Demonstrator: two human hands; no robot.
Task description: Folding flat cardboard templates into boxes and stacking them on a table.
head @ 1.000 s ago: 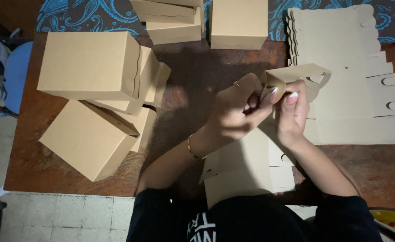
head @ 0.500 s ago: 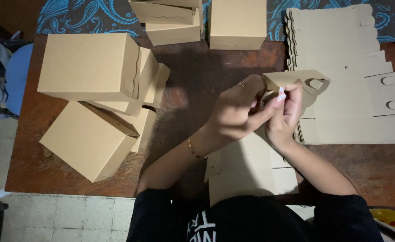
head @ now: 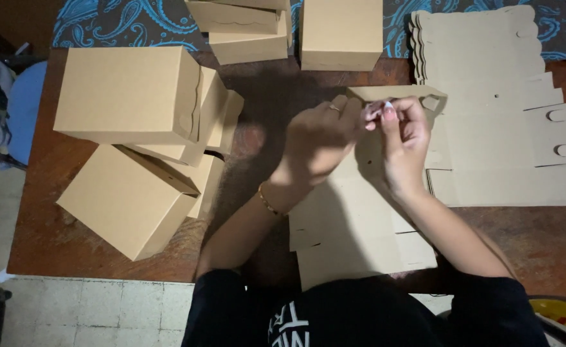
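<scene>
Black top (head: 360,315) with white lettering on the chest, short sleeves, forearms bare. Thin gold bracelet (head: 268,202) on left wrist, ring (head: 334,108) on left hand (head: 318,141). Pale painted nails on right hand (head: 404,138).

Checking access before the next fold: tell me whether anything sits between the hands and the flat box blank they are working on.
Nothing visible does. The left hand and right hand already pinch the blank's raised far flap. The folded boxes and the stack of blanks lie off to the sides.
</scene>
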